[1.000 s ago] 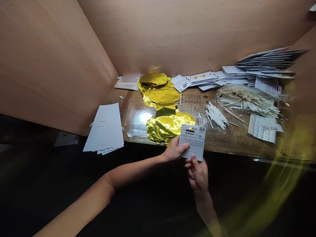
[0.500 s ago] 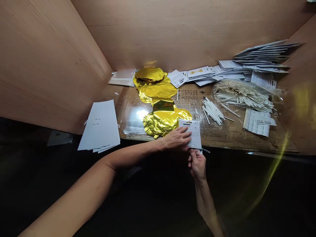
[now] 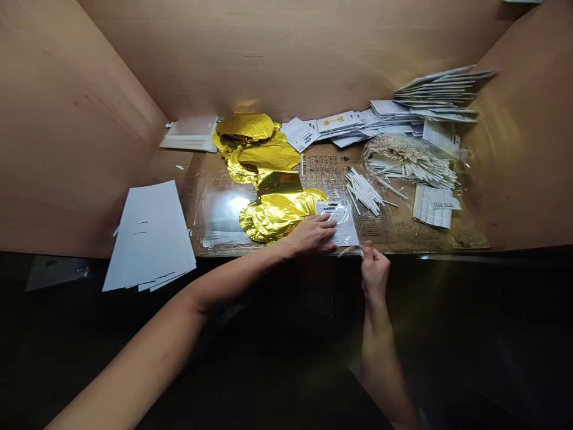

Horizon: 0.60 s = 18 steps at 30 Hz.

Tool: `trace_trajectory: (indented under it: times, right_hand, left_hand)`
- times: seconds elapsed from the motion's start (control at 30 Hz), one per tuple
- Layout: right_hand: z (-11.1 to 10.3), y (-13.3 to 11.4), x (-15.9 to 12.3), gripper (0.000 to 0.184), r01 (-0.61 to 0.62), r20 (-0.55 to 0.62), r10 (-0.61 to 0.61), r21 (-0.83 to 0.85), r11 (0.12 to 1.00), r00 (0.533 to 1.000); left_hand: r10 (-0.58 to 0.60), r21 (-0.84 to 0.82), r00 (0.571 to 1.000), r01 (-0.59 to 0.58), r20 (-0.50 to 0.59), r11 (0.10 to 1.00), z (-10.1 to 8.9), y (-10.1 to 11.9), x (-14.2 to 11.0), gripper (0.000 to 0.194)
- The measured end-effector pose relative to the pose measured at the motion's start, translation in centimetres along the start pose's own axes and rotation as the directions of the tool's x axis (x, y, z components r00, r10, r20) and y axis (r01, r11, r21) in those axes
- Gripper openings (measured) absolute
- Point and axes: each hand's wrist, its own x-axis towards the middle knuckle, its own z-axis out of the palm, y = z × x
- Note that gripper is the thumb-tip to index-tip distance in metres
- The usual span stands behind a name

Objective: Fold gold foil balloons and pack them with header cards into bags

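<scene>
A flat white packet in clear plastic (image 3: pixel 347 230), with a printed top and a hang hole, lies at the table's front edge. My left hand (image 3: pixel 313 233) is spread flat on its left part, fingers stretched out. Just off the packet's lower right corner, my right hand (image 3: pixel 376 269) is closed in a pinch. A thin clear plastic strip (image 3: pixel 349 251) shows by the packet's lower edge and runs toward those fingers; its end in the hand is hidden. Crumpled gold foil balloons (image 3: pixel 277 212) lie directly left of the packet, partly behind my left hand.
White sheets (image 3: pixel 147 239) overhang the front edge at left. Clear bags (image 3: pixel 190 134) lie behind them. White sticks (image 3: pixel 364 191) lie loose beside a bag of sticks (image 3: pixel 409 158). Filled packets (image 3: pixel 443 92) are piled at the back right. Board walls enclose the table.
My right hand has moved right and slightly up, away from the packet's lower edge. My left hand still presses the packet. The whole view has shifted somewhat.
</scene>
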Motion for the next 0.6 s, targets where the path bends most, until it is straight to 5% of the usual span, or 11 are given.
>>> trace_trajectory:
  times: [0.07,0.17,0.27,0.33,0.4,0.47,0.53,0.6]
  right_hand:
    - [-0.1,-0.3,0.3,0.057,0.15,-0.002,-0.155,-0.248,0.957,0.988]
    - [-1.6,0.2,0.6,0.049,0.274,0.015,-0.285,-0.335,0.901,0.958]
    - [-6.3,1.9,1.0,0.047,0.141,-0.255,-0.294,-0.485,0.863,0.921]
    - [-10.2,2.9,1.0,0.045,-0.042,-0.336,-0.247,-0.663,0.747,0.909]
    - [-12.9,2.9,0.8,0.042,-0.049,-0.259,-0.241,-0.77,0.636,0.935]
    - [-13.0,1.6,0.3,0.043,0.106,-0.116,-0.336,-0.812,0.574,0.935]
    - [-10.3,-0.6,-0.1,0.035,0.364,0.074,-0.474,-0.746,0.558,0.878]
    - [-5.9,-2.9,-0.2,0.031,0.622,0.303,-0.56,-0.546,0.561,0.771]
  left_hand:
    - [0.03,0.05,0.999,-0.032,0.022,0.998,0.0,0.0,-0.3,0.038]
    - [0.048,0.064,0.999,-0.049,0.019,0.997,0.1,-0.1,-0.6,0.036]
    - [0.029,0.062,0.999,-0.028,-0.013,0.998,0.1,-0.1,-0.4,0.036]
    - [0.019,0.059,1.0,-0.018,-0.013,0.998,-0.1,-0.3,0.2,0.038]
    - [0.033,0.043,0.999,-0.034,0.028,0.998,-0.5,-0.5,0.9,0.04]
    - [0.058,0.015,0.996,-0.059,0.06,0.998,-1.0,-1.0,1.7,0.04]
    - [0.082,-0.011,0.995,-0.081,0.06,0.997,-1.4,-1.7,2.3,0.036]
    - [0.103,-0.028,0.993,-0.101,0.051,0.994,-1.5,-2.2,2.8,0.033]
